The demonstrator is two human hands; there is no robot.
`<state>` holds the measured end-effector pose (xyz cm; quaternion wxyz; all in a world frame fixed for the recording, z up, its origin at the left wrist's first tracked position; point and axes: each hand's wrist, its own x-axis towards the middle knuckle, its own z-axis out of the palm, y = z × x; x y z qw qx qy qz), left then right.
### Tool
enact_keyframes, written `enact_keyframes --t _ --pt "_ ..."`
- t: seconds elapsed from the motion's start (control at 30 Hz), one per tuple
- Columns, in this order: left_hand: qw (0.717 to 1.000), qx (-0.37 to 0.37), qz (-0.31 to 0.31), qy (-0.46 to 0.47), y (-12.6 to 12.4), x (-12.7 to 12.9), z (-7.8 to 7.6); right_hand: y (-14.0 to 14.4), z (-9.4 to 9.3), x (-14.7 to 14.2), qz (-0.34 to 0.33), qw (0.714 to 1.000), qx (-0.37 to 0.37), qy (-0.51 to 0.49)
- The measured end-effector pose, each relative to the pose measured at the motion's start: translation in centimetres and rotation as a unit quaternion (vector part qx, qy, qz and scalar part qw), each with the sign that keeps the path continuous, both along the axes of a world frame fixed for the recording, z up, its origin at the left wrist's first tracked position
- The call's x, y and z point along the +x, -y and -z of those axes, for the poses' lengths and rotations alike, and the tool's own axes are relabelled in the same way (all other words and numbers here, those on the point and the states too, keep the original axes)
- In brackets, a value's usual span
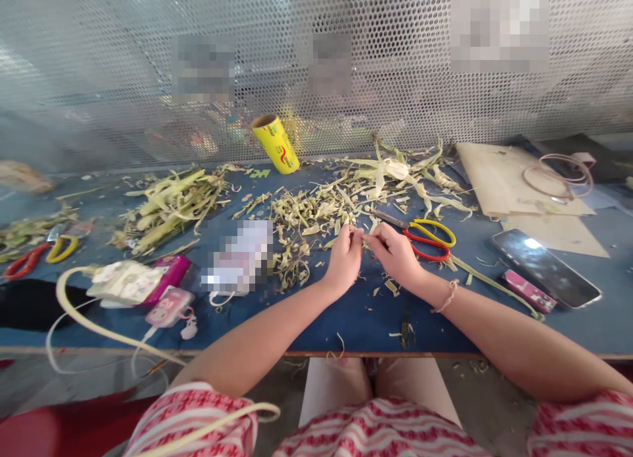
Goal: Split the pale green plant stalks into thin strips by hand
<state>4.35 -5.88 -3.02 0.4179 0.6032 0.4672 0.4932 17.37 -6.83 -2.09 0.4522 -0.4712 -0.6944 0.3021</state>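
- A thin pale-green husk strip (364,238) is pinched between the fingertips of both hands, held just above the blue worktable (356,318) near its middle.
- The left hand (345,258) is curled, thumb and forefinger closed on the strip's left end; the right hand (395,252) mirrors it, fingers clenched on the right end, so the two sets of fingertips nearly touch.
- Both forearms reach in from the near edge and converge in a V, wrists low over the table; a light string bracelet (448,297) circles the right wrist.
- Red-and-yellow scissors (426,238) lie just beyond the right hand, blades pointing left toward the scrap pile (306,219) of cut husk that lies in front of and to the left of the left hand.
- A second heap of longer husks (171,203) sits well to the left; a yellow roll (275,144) leans against the perforated metal screen (395,81) that closes off the far side.
- To the right, a dark phone (546,267) and a small pink case (530,291) lie near the right forearm, with brown paper sheets (509,180) farther back.
- On the left near the edge are a white charger block (123,282) with cable and pink gadgets (171,292); another pair of scissors (42,254) lies at the far left.
- Bare blue surface shows between the wrists and the near table edge, dotted with a few scraps.
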Motion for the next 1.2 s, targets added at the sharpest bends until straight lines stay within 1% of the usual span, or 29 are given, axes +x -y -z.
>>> enact_keyframes --t 0.1,0.23,0.33,0.43,0.57,0.63,0.73,0.83,0.93,1.03,1.13,1.2 --pt "1.0 -0.021 0.012 0.003 0.2 -0.2 -0.4 -0.3 0.1 0.0 0.012 0.999 -0.022 -0.038" --pt "0.999 0.023 0.021 -0.036 0.7 -0.3 -1.0 -1.0 0.2 0.1 0.03 0.993 -0.065 -0.096" --pt "0.997 0.042 0.031 -0.05 0.9 -0.3 -1.1 -1.3 0.1 0.2 0.028 0.989 -0.085 -0.12" --pt "0.999 0.031 0.024 -0.036 0.7 -0.3 -0.8 -1.3 0.1 0.3 0.021 0.992 -0.067 -0.109" --pt "1.0 -0.017 0.006 0.016 0.1 -0.2 -0.2 -1.0 -0.2 0.2 0.016 0.994 -0.054 -0.093" --pt "0.999 -0.021 -0.003 0.036 -0.1 0.0 -0.1 -0.9 -0.3 0.2 0.016 0.994 -0.054 -0.094" --pt "0.998 -0.018 -0.009 0.054 -0.3 0.1 -0.2 -0.8 -0.5 0.1 0.016 0.994 -0.052 -0.099" --pt "0.998 -0.029 -0.002 0.053 -0.1 0.0 -0.6 -0.8 -0.5 0.2 0.015 0.993 -0.051 -0.106" --pt "1.0 0.017 0.001 -0.003 0.4 -0.2 -1.1 -1.0 -0.5 0.3 0.023 0.99 -0.06 -0.124" --pt "0.996 0.069 0.022 -0.052 0.7 -0.3 -1.3 -1.3 -0.4 0.4 0.031 0.985 -0.079 -0.147" --pt "0.995 0.082 0.029 -0.058 0.8 -0.4 -1.1 -1.5 -0.2 0.4 0.029 0.982 -0.09 -0.166" --pt "0.996 0.07 0.024 -0.048 0.5 -0.3 -0.9 -1.5 -0.1 0.3 0.028 0.981 -0.092 -0.171"
